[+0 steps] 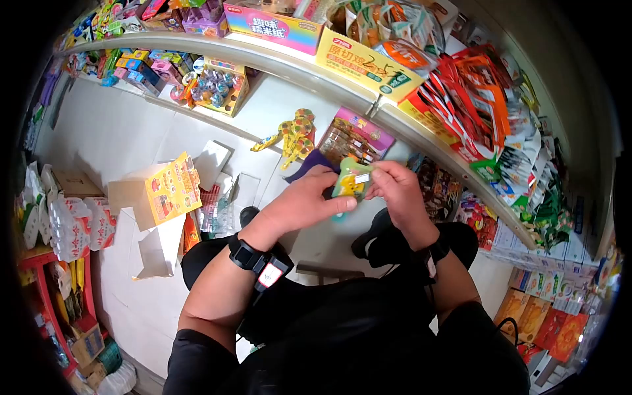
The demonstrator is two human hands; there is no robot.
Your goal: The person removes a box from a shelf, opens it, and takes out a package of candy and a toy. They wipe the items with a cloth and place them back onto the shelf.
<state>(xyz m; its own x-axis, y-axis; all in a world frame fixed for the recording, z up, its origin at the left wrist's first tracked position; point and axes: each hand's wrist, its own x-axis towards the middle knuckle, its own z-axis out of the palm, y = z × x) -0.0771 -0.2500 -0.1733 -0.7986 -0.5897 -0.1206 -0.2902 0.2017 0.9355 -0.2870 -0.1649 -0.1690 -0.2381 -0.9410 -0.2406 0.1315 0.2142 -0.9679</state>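
My left hand [299, 201] grips a small light-green toy packet [349, 172] with a yellow figure on it, thumb across its lower front. At its right edge my right hand [400, 194] is closed, fingertips pinching right beside a small white label [362, 178]. A dark purple piece of cloth or bag [312, 162] shows just behind my left hand. Beyond the hands lie yellow patterned wrappers [297, 139] and a pink display box [368, 136] with brown packs in it.
A curved shop shelf [276, 62] crosses ahead, loaded with snack boxes and red bags [464, 105]. On the floor at left stands an opened carton [128, 194] with a yellow printed flap [172, 187]. A red rack [49, 296] holds goods at far left. Boxed goods [543, 316] stand at right.
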